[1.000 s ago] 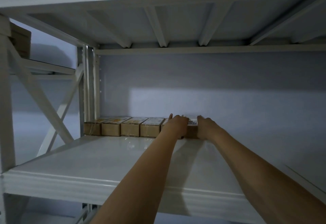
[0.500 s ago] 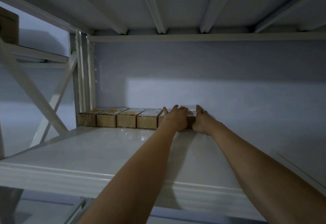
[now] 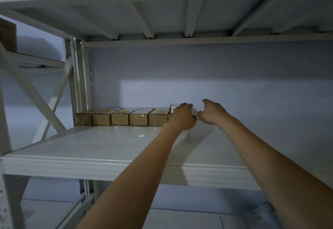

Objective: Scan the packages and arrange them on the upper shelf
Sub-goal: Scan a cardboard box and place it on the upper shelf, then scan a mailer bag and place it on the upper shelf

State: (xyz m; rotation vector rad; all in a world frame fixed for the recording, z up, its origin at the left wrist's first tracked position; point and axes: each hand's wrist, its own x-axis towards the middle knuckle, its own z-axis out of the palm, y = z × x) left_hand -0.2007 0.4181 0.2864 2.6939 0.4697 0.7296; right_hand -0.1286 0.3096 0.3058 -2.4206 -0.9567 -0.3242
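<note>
1. Shelf [image 3: 111, 146]: a white metal deck at chest-to-head height, seen from slightly below; its front lip runs across the lower middle of the view.
2. Row [image 3: 120, 118]: five brown cardboard packages stand side by side at the back of the shelf, against the rear wall, starting at the left upright. Each touches its neighbour; their tops carry pale labels with yellow marks.
3. Sixth box [image 3: 174, 109]: sits at the right end of the row, touching the fifth package. Only its upper left corner and a strip of white label show; the rest is hidden behind the left hand.
4. Left hand [image 3: 181, 119]: reaches in over the shelf, its back toward the camera. The fingers extend forward over the top of the sixth box, resting on it; the thumb points right. Whether the hand clasps the box or merely lies on it cannot be told.
5. Right hand [image 3: 212, 112]: just to the right of the left hand, apart from it by a narrow gap. Its fingers are loosely curled and hold nothing; it is released and hovers beside the box's right end.
6. Wall [image 3: 234, 88]: a plain pale surface behind the shelf, with a brighter patch behind the hands.
7. Upper deck [image 3: 162, 18]: the ribbed underside of the next shelf overhead.
8. Side frame [image 3: 39, 100]: white diagonal braces at left, beyond which a brown carton [image 3: 8, 37] stands on a neighbouring shelf.
</note>
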